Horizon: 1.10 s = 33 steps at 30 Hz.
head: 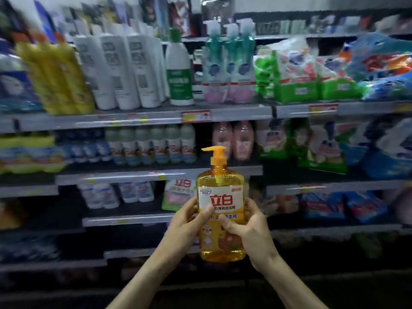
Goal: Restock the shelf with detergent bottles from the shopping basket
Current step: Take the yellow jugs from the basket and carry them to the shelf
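So the orange detergent bottle (220, 210) with the pump top is upright in mid-air, right in front of the shelf (142, 120). Both hands have it: left hand (186, 228) wrapped round its left side, thumb on the label, right hand (249, 228) clamped on the right side, thumb across the front. Behind it, white bottles (124, 70) and yellow bottles (58, 76) fill the upper row, all pretty blurry.

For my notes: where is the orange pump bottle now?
Head view, low centre: orange pump bottle upright, held by left hand and right hand before the shelves.
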Tool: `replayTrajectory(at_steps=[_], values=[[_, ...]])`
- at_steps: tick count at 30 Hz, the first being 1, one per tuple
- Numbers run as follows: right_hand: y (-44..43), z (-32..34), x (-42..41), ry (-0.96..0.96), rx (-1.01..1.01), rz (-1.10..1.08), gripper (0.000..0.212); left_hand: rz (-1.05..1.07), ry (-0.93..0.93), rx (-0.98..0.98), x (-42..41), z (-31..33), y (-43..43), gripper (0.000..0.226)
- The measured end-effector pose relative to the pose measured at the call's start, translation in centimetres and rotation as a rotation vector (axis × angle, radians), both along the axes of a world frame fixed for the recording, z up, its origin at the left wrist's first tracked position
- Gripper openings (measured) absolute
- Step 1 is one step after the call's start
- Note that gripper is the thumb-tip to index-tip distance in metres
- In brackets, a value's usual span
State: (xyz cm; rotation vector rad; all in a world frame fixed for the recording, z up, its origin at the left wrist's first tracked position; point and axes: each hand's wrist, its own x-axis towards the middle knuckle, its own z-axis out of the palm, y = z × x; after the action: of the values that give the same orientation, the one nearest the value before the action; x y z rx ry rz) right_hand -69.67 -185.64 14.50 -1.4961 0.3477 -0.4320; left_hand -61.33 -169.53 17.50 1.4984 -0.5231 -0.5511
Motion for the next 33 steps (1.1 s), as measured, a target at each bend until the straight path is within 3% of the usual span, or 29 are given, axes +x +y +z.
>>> replayTrajectory(at_steps=[17,21,26,33], values=[[36.1,4.4,16.5,-0.114,-0.042,0.492,0.07,0.556,-0.197,-0.04,6.7,3.9,37.2,0.033],[42.3,5.5,19.9,-0.111,-0.124,0.588,0.078,0.639,-0.204,-0.063,8.7,4.5,43.4,0.034],[49.0,6.3,25.4,-0.118,-0.175,0.687,0.065,0.749,-0.201,-0.065,12.2,4.5,49.9,0.034],[57.1,7.5,35.1,-0.146,-0.227,0.817,0.067,0.839,-0.197,-0.02,20.7,5.5,58.0,0.037]])
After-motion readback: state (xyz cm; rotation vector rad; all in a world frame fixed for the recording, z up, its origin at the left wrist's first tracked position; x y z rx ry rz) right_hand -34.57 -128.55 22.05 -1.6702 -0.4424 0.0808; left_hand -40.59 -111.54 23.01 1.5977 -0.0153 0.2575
